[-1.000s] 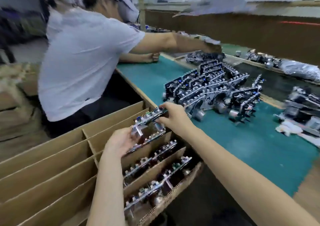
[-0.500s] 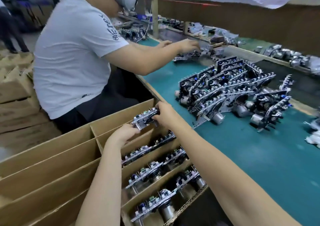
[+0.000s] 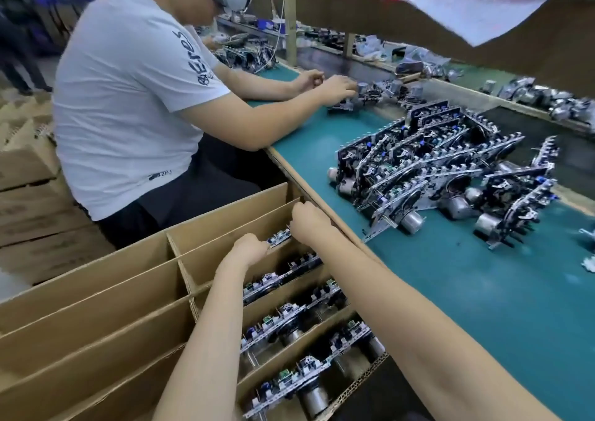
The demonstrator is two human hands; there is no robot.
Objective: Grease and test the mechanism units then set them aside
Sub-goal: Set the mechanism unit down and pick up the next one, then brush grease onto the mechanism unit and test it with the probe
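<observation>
Workshop bench covered by a green mat (image 3: pixel 483 291). A divided carton (image 3: pixel 225 209) stands against its near edge, and a worker (image 3: pixel 128 98) sits beyond the carton. A heap (image 3: pixel 434 175) of mechanisms lies on the mat. The unit (image 3: pixel 279 239) is at the mouth of a carton slot, its long axis along the slot, from near-left to far-right. The left hand (image 3: pixel 249 250) grips its near end and the right hand (image 3: pixel 307 224) curls over its far end. The visible part is a thin metal plate, edge-up, carrying a green board. The rest is hidden.
</observation>
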